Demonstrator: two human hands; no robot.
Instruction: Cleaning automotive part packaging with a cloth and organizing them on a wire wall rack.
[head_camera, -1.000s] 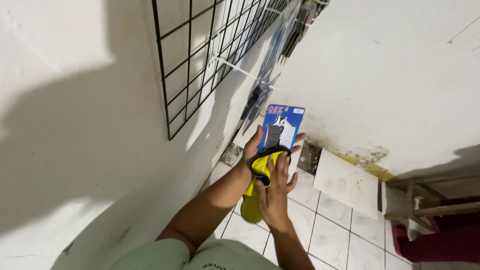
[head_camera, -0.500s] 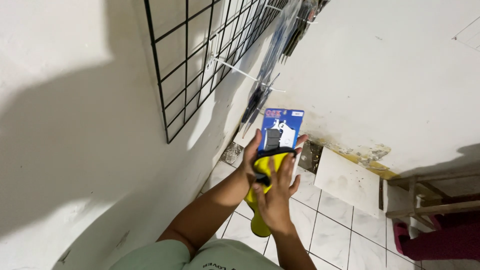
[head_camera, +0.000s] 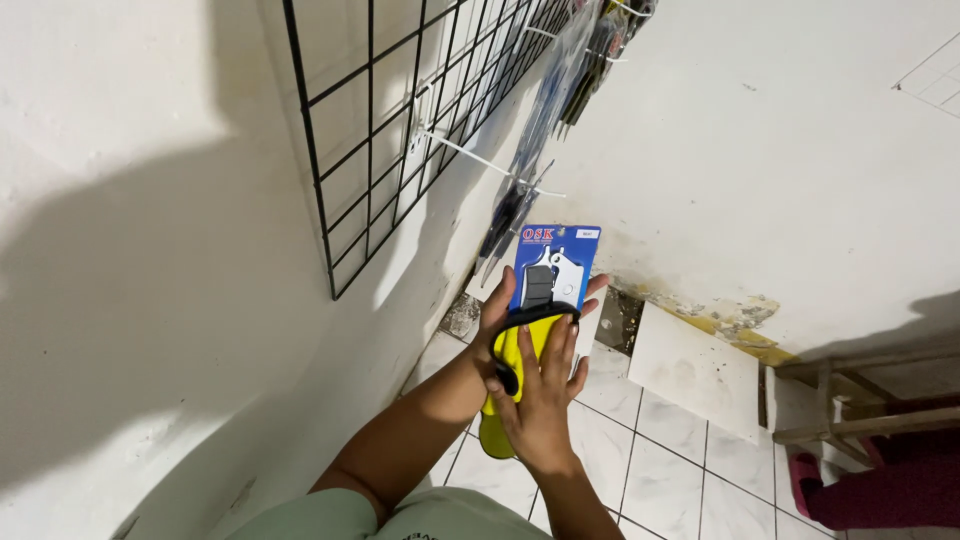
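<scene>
A blue blister card (head_camera: 553, 263) with dark and white parts under clear plastic stands upright in my left hand (head_camera: 497, 310), which grips it from behind and from the left. My right hand (head_camera: 540, 395) lies flat over a yellow tool with a black cord loop (head_camera: 524, 352), pressed against the lower part of the card. Both forearms rise from the bottom of the view. Whether the right hand holds the yellow tool or just presses on it is unclear.
A black wire grid panel (head_camera: 400, 130) hangs on the white wall at left, with white hooks (head_camera: 480, 160) carrying several packaged items (head_camera: 560, 110). Below are white floor tiles (head_camera: 680, 470), a loose white tile (head_camera: 695, 368) against the wall, and a wooden frame (head_camera: 850, 400) at right.
The card and both hands have stayed nearly in place. My right hand has slid slightly lower over the yellow tool, and the view has shifted a little.
</scene>
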